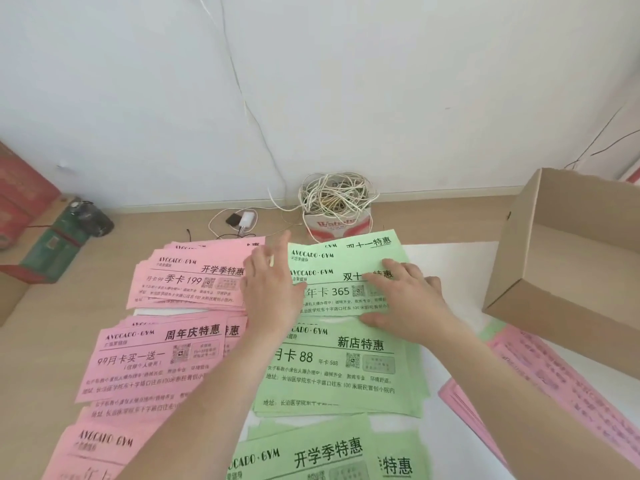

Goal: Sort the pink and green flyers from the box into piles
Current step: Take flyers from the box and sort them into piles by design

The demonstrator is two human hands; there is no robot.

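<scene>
Green flyers point(341, 292) in the far pile lie under both hands: left hand point(272, 289) and right hand point(407, 297) press flat, fingers straight and slightly apart. Pink flyers point(188, 284) lie just left; the cardboard box point(568, 258) stands right.

A plain, unfurnished room, more a spare room or storeroom than a fitted office. A bare white wall point(381, 81) meets a tan floor point(104, 244) at a low baseboard point(194, 206), and a loose wire point(239, 84) trails down the wall. A tangled coil of white cable point(337, 195) sits in a red-and-white tub point(332, 225), beside a charger point(247, 218) lying on the floor. Red cartons point(20, 195) stand at the left. An open cardboard box point(540, 271) and printed gym leaflets, pink flyers point(187, 282) and green flyers point(339, 368), are spread on the floor.
</scene>
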